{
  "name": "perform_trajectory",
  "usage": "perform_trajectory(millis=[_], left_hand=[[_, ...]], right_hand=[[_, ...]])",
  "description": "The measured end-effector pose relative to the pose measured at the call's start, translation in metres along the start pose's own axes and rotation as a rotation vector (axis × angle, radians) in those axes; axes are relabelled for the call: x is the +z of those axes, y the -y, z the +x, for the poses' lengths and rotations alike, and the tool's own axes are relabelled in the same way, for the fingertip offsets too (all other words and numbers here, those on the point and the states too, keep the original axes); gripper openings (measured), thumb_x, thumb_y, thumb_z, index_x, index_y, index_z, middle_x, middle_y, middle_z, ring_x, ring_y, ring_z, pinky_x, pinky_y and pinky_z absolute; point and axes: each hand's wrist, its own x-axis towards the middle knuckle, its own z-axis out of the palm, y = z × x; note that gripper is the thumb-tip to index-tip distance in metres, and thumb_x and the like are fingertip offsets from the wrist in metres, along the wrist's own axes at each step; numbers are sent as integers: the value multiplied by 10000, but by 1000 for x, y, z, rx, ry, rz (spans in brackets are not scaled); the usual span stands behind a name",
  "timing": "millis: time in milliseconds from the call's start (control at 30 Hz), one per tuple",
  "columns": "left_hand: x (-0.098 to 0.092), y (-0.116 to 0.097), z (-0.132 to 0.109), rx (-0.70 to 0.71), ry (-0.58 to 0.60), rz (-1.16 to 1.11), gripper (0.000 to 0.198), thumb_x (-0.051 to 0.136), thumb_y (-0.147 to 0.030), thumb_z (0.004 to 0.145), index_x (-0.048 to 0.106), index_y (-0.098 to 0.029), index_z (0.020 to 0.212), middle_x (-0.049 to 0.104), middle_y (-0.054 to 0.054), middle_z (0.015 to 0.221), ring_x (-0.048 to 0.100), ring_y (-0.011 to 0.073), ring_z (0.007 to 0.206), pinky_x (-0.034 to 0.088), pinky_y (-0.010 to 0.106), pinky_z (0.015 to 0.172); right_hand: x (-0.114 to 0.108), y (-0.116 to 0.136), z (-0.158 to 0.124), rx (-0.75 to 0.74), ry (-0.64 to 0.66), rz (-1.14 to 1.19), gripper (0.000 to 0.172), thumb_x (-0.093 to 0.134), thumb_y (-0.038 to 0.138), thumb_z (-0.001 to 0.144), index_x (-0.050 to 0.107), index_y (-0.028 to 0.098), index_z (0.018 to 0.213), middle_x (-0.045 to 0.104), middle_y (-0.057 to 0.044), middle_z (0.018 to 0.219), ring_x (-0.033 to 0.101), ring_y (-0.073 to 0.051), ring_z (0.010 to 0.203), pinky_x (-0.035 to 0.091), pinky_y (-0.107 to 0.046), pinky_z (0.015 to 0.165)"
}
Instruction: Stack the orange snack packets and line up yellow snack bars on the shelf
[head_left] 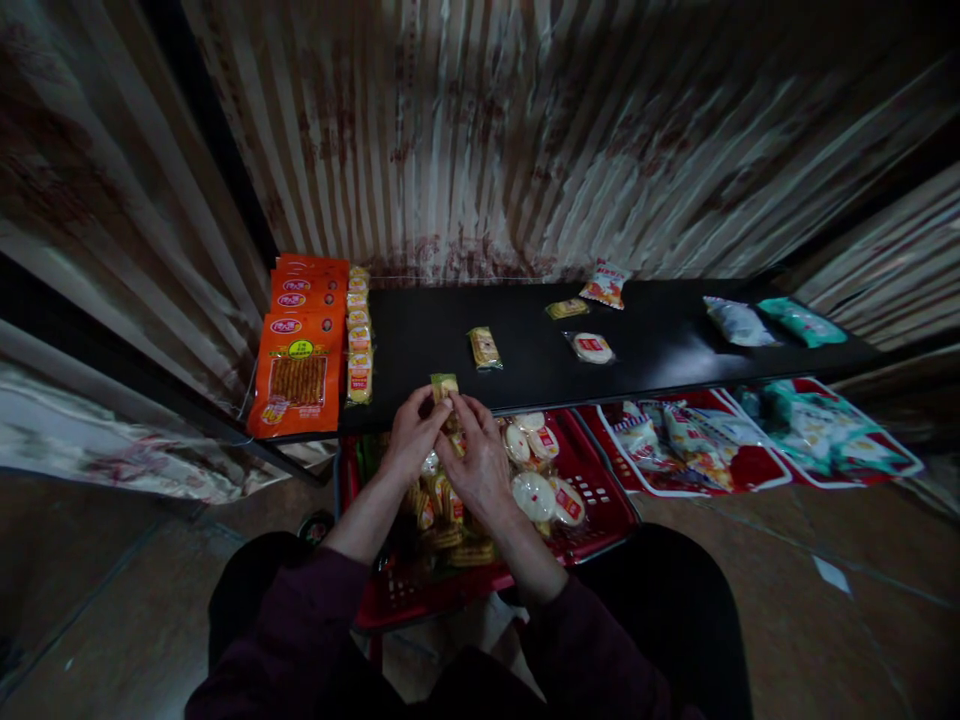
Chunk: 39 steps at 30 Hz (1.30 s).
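My left hand (pixel 412 430) and my right hand (pixel 476 450) meet above the front edge of the black shelf (pixel 420 325). Between their fingertips they pinch a small yellow snack packet (pixel 444 385); part of it is hidden by the fingers. Below them a red basket (pixel 600 500) holds several yellow packets (pixel 450 500) and round white crackers in clear wrappers (pixel 534 495). A similar yellow packet (pixel 485 348) lies alone on the shelf just beyond my hands. To their left, a row of small yellow packets (pixel 360 345) runs from front to back.
Orange snack bags (pixel 296 375) overlap at the shelf's left end. Farther right lie another yellow packet (pixel 567 308), a wrapped round cracker (pixel 592 347), a red-and-white bag (pixel 604 284), a pale bag (pixel 739 322) and a teal bag (pixel 804 322). Filled red baskets (pixel 757 465) stand below.
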Motion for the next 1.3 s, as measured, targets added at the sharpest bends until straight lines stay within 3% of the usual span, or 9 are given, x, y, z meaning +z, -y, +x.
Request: perform_trajectory(millis=[433,667,1067,1300], left_hand=[[-3,-4,7,-161,10,-279,289,621,-264,660,634,-151,926,684,38,876,623,156,801,460,257,729],[-4,-1,15,-153,-42,-373,208,585,-213,654,619,-148,849,672,21,778,611,130,704,456,245,693],[-2,-2,18,-158,-30,-351,149,558,-201,688,598,-155,824,633,6,728,587,116,674,448,238,697],[0,-2,25,-122,-80,-258,227,603,-313,674,605,-160,843,635,17,797,586,123,739,443,239,716]], right_hand=[[7,-12,2,137,1,288,436,479,272,844,527,166,1264,600,-135,1221,564,-241,1116,470,-448,954],[6,-10,8,105,5,339,366,464,230,844,569,187,1193,602,-109,1170,574,-213,1072,492,-399,921],[7,-10,12,113,-20,335,358,471,259,844,588,208,1179,619,-103,1134,593,-217,1007,517,-400,866],[10,-10,18,116,-2,310,378,461,292,864,566,171,1207,612,-127,1140,602,-225,996,533,-391,831]])
